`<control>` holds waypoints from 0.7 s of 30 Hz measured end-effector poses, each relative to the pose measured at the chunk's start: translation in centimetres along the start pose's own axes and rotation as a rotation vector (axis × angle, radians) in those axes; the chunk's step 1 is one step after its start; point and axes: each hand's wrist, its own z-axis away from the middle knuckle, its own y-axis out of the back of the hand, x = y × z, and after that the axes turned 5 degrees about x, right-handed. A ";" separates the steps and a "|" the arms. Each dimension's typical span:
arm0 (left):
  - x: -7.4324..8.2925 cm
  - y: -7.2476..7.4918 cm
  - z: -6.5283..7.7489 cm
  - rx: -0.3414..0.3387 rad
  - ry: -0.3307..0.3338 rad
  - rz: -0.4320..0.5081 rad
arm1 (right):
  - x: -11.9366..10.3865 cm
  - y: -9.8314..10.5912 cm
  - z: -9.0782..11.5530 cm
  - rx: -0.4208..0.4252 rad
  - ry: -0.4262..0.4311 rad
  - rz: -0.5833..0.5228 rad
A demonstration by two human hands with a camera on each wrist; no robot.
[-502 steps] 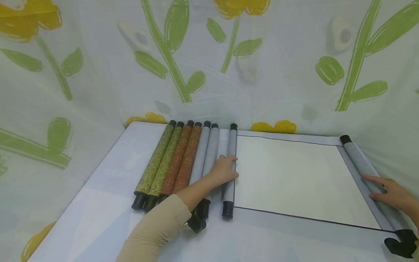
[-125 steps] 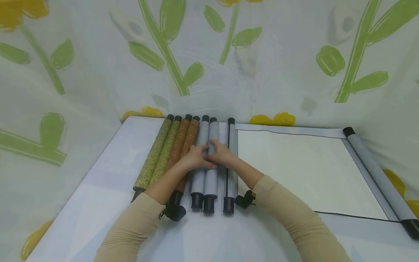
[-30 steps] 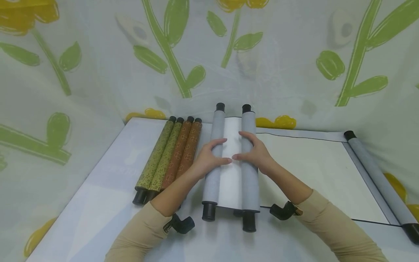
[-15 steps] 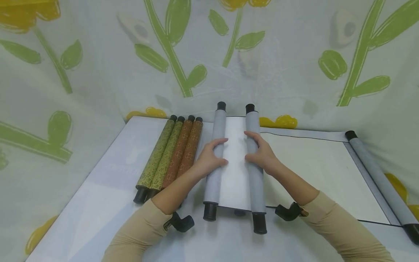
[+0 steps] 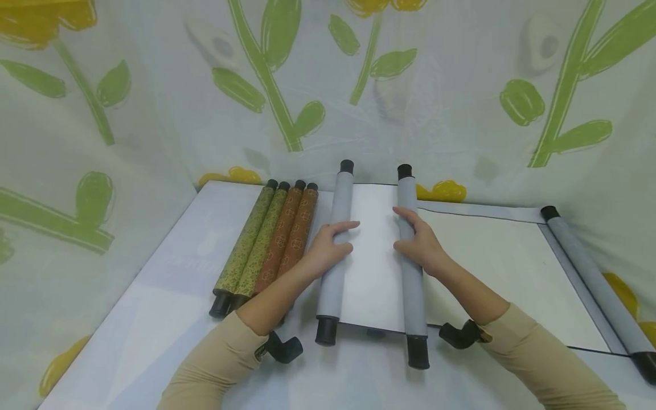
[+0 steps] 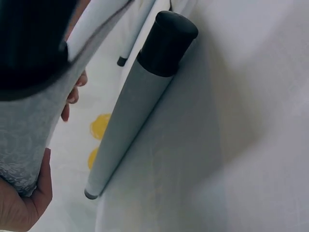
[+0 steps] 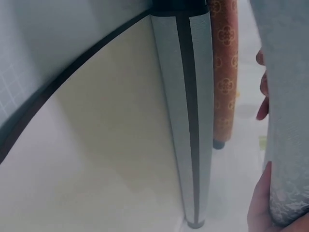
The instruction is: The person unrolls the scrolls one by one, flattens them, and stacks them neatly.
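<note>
My left hand (image 5: 325, 247) grips the left grey roller (image 5: 333, 293) of a hanging scroll. My right hand (image 5: 422, 242) grips its right roller (image 5: 413, 293). White paper (image 5: 373, 273) is stretched between the two, which have black end caps. This scroll is raised above the table, over the left part of a second scroll, whose cream sheet (image 5: 492, 267) lies spread flat. In the left wrist view, the lower scroll's grey roller (image 6: 130, 111) rests on the table beneath. Fingers curl round the held roller (image 7: 292, 106) in the right wrist view.
Two green-patterned rollers (image 5: 246, 245) and two brown flower-patterned rollers (image 5: 292, 239) lie side by side on the left of the white table (image 5: 169, 296). The spread scroll's far roller (image 5: 597, 279) lies along the right. A flower-printed curtain (image 5: 435, 114) hangs behind.
My hands left the spread scroll and took up the closed grey one beside it. Over the last second my right hand has moved right, widening the white paper; the left has stayed nearly still.
</note>
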 end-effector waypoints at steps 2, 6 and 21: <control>-0.1 0.0 0.0 0.000 0.003 0.002 | 0.2 0.1 0.0 0.000 -0.008 -0.002; -0.1 0.0 0.0 0.004 0.011 0.013 | 0.5 0.4 0.1 -0.002 -0.015 -0.014; -0.3 0.2 0.0 0.030 -0.021 -0.005 | 0.5 1.3 0.2 -0.021 -0.004 -0.027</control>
